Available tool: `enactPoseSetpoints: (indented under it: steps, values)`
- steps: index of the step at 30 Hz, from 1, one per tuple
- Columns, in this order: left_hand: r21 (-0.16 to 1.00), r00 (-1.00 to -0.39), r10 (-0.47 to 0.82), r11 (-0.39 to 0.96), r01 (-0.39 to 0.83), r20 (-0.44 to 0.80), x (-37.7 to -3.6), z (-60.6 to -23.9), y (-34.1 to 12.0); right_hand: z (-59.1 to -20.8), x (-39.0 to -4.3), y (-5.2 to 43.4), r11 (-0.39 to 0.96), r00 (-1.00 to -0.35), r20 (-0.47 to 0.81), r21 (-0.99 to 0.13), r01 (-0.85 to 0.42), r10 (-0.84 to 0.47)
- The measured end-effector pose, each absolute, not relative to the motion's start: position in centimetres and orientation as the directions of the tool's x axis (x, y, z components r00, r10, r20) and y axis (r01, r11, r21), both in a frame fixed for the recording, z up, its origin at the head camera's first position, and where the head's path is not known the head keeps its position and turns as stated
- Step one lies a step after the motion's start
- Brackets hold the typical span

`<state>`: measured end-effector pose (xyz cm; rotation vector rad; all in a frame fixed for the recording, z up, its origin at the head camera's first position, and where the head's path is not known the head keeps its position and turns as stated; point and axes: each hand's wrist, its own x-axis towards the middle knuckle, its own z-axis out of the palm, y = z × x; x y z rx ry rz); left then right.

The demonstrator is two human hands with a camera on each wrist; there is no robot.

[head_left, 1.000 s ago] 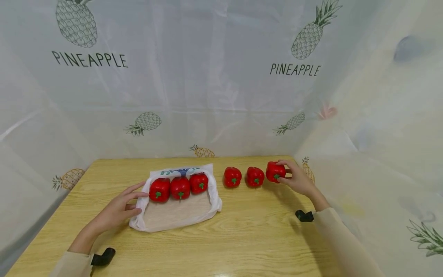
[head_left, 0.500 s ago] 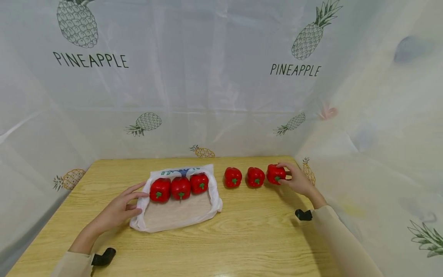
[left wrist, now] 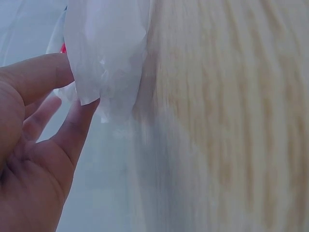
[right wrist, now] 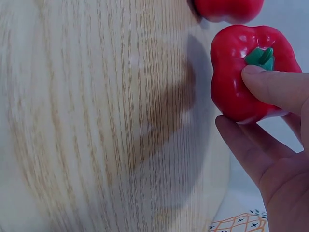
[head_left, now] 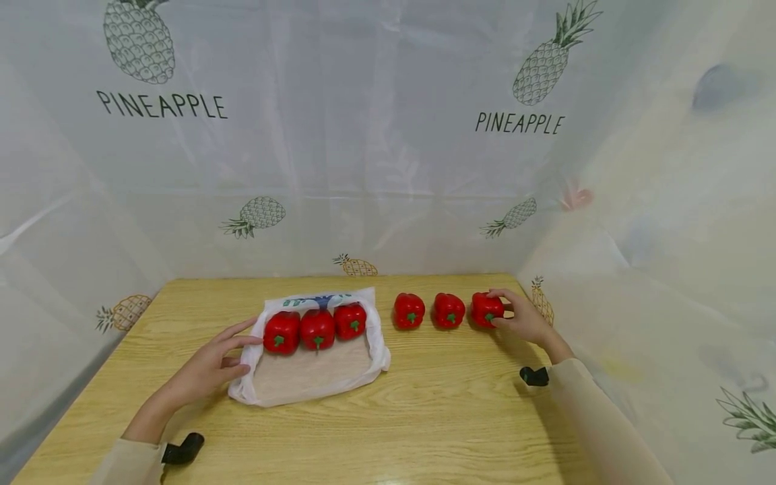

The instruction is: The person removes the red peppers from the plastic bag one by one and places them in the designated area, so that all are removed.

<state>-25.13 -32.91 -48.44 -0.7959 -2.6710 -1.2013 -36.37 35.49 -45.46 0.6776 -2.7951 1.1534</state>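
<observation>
A white plastic-lined tray (head_left: 321, 399) on the table holds three red bell peppers, one of them the leftmost pepper (head_left: 281, 331). My left hand (head_left: 203, 372) touches its left side, loosely spread fingers against the crinkled plastic (left wrist: 108, 53). At the right end of a row beside the tray, my right hand (head_left: 526, 320) holds a red bell pepper (head_left: 485, 310). In the right wrist view the thumb (right wrist: 275, 87) presses by the green stem of this pepper (right wrist: 229, 77), with fingers against its side.
Two more red peppers, the nearer pepper (head_left: 409, 311) and the middle pepper (head_left: 448, 311), stand between the tray and my right hand. A pineapple-print curtain (head_left: 376, 168) hangs behind the wooden table (head_left: 424, 424) and along its sides.
My right hand has lowered the pepper slightly toward the table, level with the row, its fingers still around it. The left hand and the tray have stayed in place.
</observation>
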Motion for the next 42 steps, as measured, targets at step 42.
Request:
enactPoseSetpoints:
  steps: [42]
  values:
    - [0.688,-0.877,0.411,0.563,0.459,0.248,-25.0,-48.0,-32.7,-45.6,-37.7,36.6,0.640,-0.894,0.121,-0.658,-0.397,-0.430]
